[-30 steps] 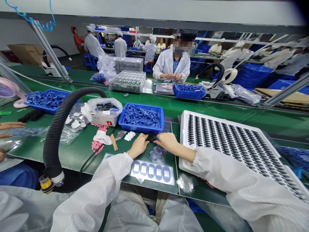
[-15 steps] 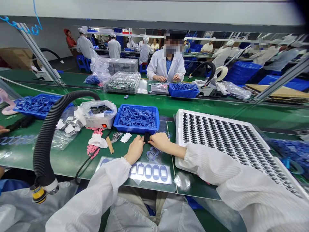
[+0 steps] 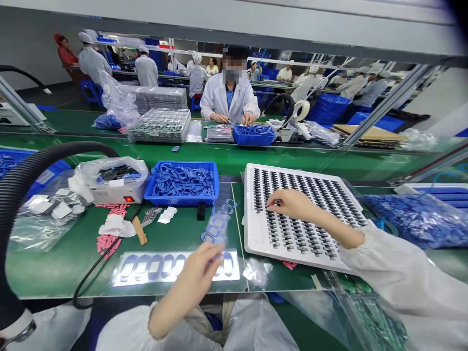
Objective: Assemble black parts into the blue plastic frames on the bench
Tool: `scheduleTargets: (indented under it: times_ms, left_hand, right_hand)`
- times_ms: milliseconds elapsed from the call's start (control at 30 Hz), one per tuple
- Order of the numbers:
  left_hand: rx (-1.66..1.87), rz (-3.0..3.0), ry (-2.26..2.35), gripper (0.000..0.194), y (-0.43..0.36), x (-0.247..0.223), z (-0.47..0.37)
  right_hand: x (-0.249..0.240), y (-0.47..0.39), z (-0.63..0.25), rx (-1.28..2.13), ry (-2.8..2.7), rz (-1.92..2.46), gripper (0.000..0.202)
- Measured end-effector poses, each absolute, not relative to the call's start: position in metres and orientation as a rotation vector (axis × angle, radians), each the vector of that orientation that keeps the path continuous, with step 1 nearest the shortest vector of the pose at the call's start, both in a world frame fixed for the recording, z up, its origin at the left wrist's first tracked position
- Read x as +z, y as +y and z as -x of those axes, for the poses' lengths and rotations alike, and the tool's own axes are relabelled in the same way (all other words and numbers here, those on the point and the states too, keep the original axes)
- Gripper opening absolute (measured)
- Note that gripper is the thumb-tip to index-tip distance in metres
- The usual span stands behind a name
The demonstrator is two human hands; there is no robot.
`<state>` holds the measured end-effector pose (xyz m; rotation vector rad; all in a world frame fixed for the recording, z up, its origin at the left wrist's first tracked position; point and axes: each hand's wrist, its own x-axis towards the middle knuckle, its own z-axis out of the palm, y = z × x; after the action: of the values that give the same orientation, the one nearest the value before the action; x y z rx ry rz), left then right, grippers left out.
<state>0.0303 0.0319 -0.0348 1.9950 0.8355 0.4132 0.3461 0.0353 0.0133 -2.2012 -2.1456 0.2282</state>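
Note:
My right hand [image 3: 292, 204] is over the white tray [image 3: 252, 234], which holds rows of small black parts [image 3: 283, 224]. Its thumb and fingertips pinch together at a small dark part near the tray's left rows. My left hand [image 3: 199, 273] hovers over a white sheet of oval blue-rimmed stickers [image 3: 157, 267] at the table's front edge. Its fingers are stretched out, slightly blurred, with a gap to the thumb and nothing visible in them. A small black block [image 3: 201, 211] stands on the green mat, apart from both hands. Clear film with oval blue-rimmed pieces [image 3: 218, 222] lies between block and tray.
A blue bin of blue plastic parts [image 3: 183, 181] stands behind the block. Left are a bag-covered white device [image 3: 117, 192], pink strips [image 3: 107, 243] and a black hose [image 3: 22, 195]. Bagged blue parts [image 3: 413, 214] lie right. A co-worker [image 3: 230, 97] sits opposite.
My hands have parted from the black block, which stays on the mat. My right hand has moved right over the tray; my left has come back toward the sticker sheet. The view has turned right.

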Motion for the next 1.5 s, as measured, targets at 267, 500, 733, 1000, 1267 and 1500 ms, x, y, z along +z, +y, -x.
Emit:
scheduleTargets:
  times_ms: [267, 500, 733, 1000, 1267, 1500]
  left_hand:
    - [0.384, -1.519, 0.701, 0.031, -0.011, -0.039, -0.084]
    - [0.388, -1.465, 0.763, 0.031, -0.006, -0.046, -0.089]
    - [0.669, -1.259, 0.792, 0.045, 0.016, -0.046, -0.106]
    - [0.797, -1.013, 0.702, 0.053, 0.063, -0.029, -0.148]
    - [0.411, -0.585, 0.645, 0.064, 0.059, -0.036, -0.151]
    - [0.511, -0.274, 0.692, 0.047, 0.051, -0.040, -0.135]
  right_hand:
    - [-0.014, 0.037, -0.325, 0.135, -2.134, 2.201, 0.013]
    - [-0.014, 0.035, -0.316, 0.047, -2.086, 2.316, 0.017]
    - [-0.011, 0.037, -0.312, 0.008, -2.044, 2.378, 0.019]
    - [0.043, 0.031, -0.299, 0.191, -2.102, 2.110, 0.011]
    - [0.026, 0.058, -0.309, 0.441, -2.195, 2.035, 0.009]
    - [-0.010, 0.050, -0.327, 0.097, -2.183, 2.275, 0.011]
